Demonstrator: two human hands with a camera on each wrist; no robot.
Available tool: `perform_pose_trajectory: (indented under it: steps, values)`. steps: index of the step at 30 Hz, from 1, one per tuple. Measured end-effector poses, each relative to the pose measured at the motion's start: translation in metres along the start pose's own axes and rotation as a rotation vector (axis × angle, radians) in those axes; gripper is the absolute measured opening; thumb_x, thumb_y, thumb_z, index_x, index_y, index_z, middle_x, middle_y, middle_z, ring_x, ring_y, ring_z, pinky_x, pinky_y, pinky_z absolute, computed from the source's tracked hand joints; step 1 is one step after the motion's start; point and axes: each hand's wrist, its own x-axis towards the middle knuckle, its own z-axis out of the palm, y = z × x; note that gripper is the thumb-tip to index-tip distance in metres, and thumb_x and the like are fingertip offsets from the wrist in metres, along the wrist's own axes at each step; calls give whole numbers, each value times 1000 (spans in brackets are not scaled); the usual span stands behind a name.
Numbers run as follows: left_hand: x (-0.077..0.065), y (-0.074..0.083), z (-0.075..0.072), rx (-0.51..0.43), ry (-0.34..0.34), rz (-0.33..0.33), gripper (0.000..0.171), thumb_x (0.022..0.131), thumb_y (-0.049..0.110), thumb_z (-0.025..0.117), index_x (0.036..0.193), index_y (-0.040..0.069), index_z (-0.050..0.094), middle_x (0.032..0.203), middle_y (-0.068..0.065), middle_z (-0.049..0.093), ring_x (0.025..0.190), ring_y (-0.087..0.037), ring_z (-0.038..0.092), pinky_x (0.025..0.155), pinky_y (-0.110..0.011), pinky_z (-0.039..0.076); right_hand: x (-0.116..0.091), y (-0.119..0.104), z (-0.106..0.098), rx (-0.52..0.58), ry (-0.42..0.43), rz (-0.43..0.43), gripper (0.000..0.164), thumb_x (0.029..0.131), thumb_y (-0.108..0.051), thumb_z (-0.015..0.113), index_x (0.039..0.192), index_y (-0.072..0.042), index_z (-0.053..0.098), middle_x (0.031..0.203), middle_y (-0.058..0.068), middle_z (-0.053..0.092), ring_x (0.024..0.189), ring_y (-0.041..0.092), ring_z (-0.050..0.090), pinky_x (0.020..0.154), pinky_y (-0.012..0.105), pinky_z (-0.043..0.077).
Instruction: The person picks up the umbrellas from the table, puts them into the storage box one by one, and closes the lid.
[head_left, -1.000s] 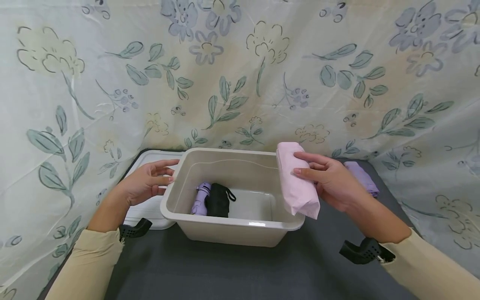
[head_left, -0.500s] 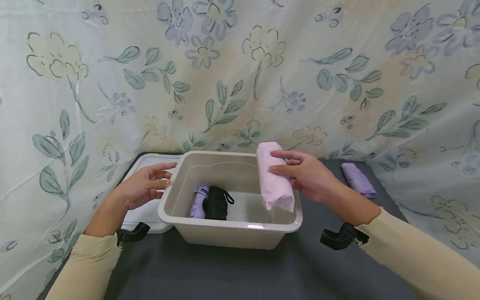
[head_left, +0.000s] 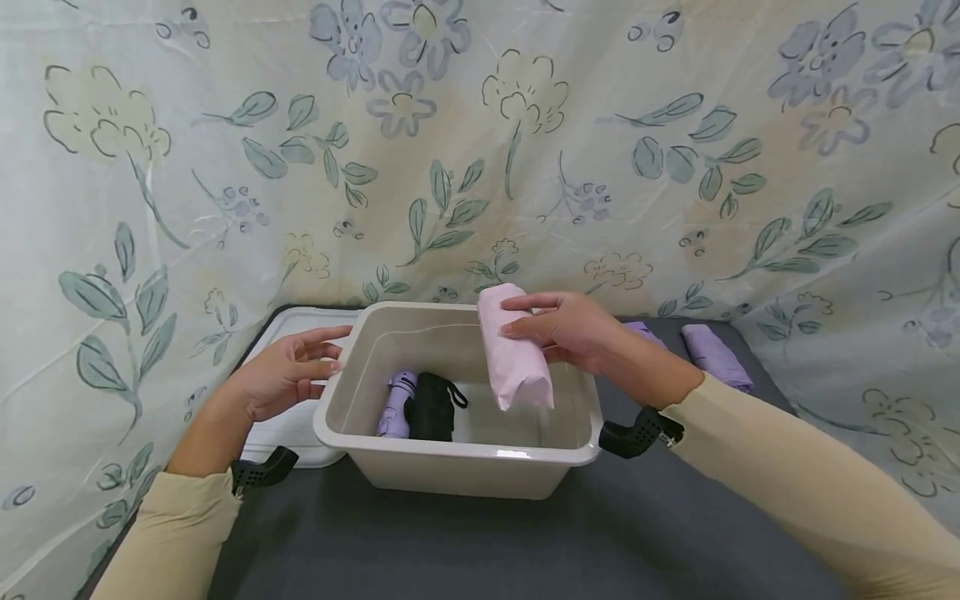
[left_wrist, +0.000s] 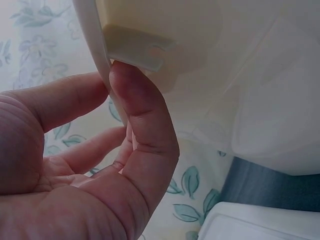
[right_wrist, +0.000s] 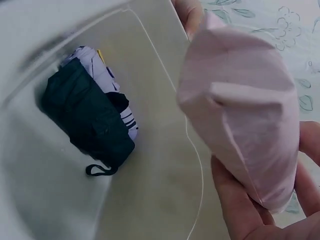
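I see the right hand (head_left: pixel 576 332) pinching a pink bundle (head_left: pixel 516 354) over the bin (head_left: pixel 457 475) (mid-frame); the left hand (head_left: pixel 283 377), centre-left, holds the rim (head_left: pixel 332 406).

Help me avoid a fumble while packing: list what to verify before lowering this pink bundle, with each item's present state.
1. Grip: ok; the right hand holds the pink bundle between thumb and fingers.
2. Bin steadied: ok; the left hand grips the rim of the storage bin.
3. Landing space: ok; visible floor right of the dark pouch is bare.
4. Back-rim clearance: cannot tell; the bundle overlaps that rim in the head view.
5. Bundle's contents: cannot tell; only its outside shows.
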Motion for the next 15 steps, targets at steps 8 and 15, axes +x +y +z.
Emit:
perform_pose_trajectory:
  steps: [8,15]
  values:
    - [1,0,-1,-7,-8,8,69,101,10,64,160,6,29,117,1,65,102,-12,69,86,-35,61,23,2,14,-16,-43,52,47,88,-12,81,133,-17,69,137,14,58,98,27,69,80,39,63]
    - [-1,0,-3,-21,-17,17,70,101,10,64,161,5,28,117,1,65,102,-13,69,86,-35,62,33,7,25,-53,-44,87,44,85,-15,84,128,-17,72,136,15,58,97,29,70,82,42,63]
